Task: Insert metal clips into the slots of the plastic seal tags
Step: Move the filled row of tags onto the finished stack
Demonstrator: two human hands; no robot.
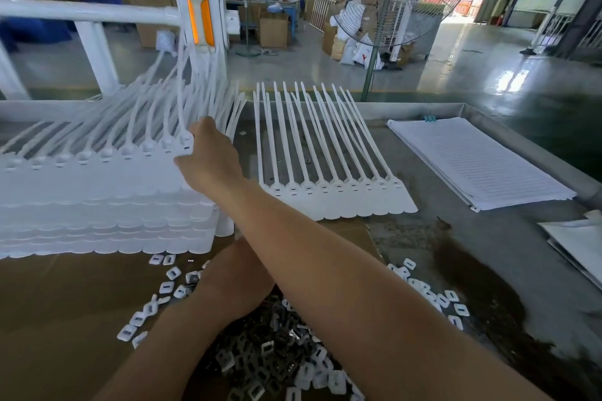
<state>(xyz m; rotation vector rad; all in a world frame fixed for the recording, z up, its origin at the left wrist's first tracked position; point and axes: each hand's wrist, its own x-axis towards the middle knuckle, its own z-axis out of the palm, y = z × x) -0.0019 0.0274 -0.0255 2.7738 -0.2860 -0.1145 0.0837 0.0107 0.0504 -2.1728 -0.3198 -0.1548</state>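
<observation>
Seal tags (107, 172) lie stacked at the bench's (521, 257) left edge, tails toward its far edge; right hand (208, 156) pinches the top strip's right end; left hand (237, 270) (fingers hidden, grip untellable) is nearer the metal clips (257, 345) at the near edge.

Under the right forearm (325, 270), the left hand (239, 267) is mostly hidden, its grip untellable. Left of that forearm the tag stack (97, 198) runs off-frame; below it, the clip pile (270, 352) is cropped.

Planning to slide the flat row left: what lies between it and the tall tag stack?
Head view: the right hand and forearm cross the gap, hand on the tall tag stack edge; otherwise mostly bare table up to the flat row.
</observation>
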